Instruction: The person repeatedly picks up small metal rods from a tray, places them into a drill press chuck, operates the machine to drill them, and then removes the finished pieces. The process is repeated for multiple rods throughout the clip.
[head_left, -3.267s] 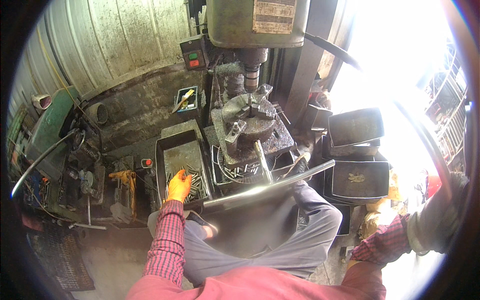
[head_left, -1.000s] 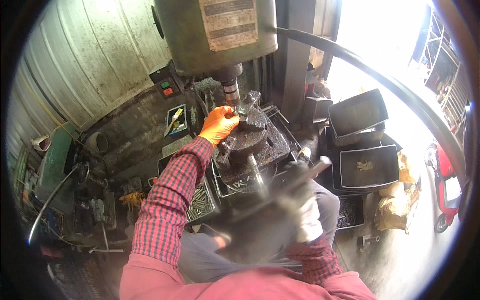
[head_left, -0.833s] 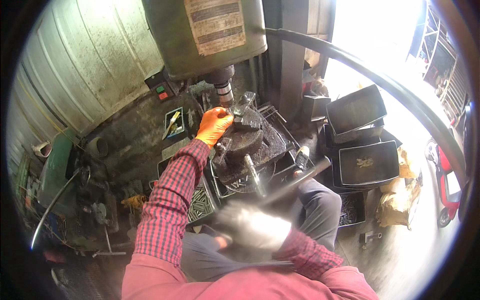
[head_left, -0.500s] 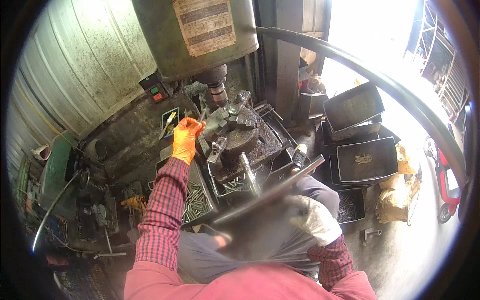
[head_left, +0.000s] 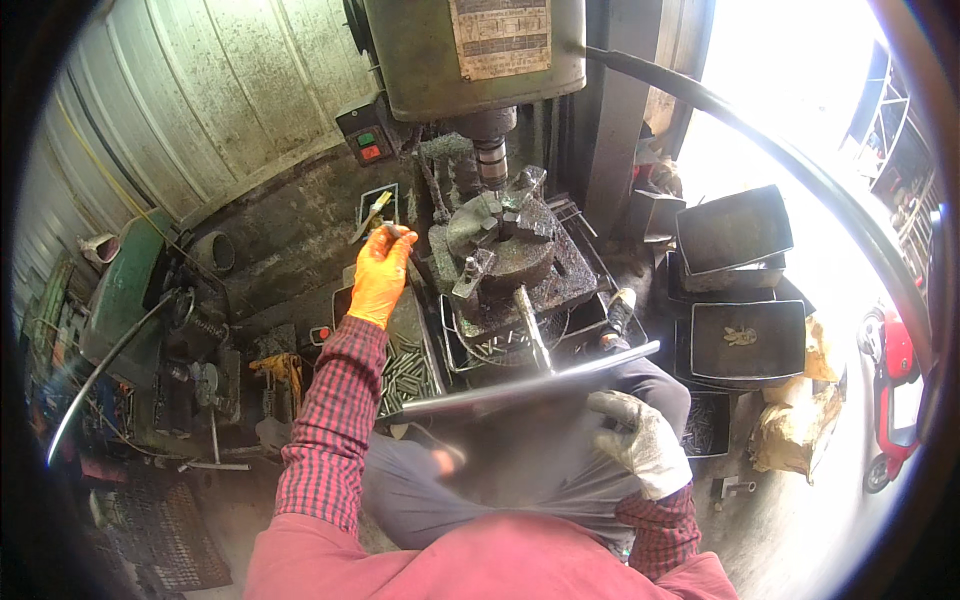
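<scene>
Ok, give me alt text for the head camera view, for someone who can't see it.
Seated at a grimy green drill press, a person raises an orange-gloved left hand beside the round steel chuck under its spindle. The grey-gloved right hand rests on a flat dark metal tray across their lap.

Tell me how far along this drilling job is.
Done: a tray left of the chuck holds many small metal pins, though drilled or not I cannot tell. In hand: the left hand, in an orange glove, holds a small piece beside the three-jaw chuck; the right hand, in a grey glove, rests on the lap by a long metal bar. Left: nothing is visibly clamped under the drill spindle.
</scene>
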